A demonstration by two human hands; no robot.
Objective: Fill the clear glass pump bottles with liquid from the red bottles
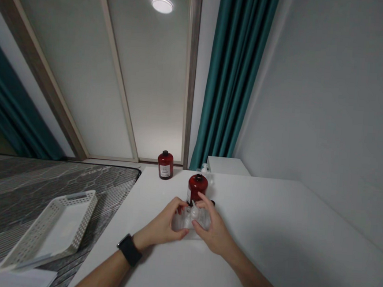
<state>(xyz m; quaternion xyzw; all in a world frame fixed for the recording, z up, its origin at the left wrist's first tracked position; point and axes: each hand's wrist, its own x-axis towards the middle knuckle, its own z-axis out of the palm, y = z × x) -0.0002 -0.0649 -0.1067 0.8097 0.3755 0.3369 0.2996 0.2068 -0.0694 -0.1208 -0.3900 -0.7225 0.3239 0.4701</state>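
Note:
On the white table (155,269), my left hand (165,223) curls around the left side of a crinkled clear plastic bag (180,222). A white pump head (194,211) shows at the bag, between my hands; whether it lies inside or on top I cannot tell. My right hand (214,228) is bent round the right side of the bag, thumb and fingers at the pump head. Just behind my hands stands a dark red bottle (197,186) with a black neck, partly hidden by my fingers.
Another red bottle (165,166) with a white label and black neck stands at the table's far left corner. Behind the nearer bottle is another clear package with a white pump head (204,167). A white perforated basket (86,215) is at the left, beyond the table edge.

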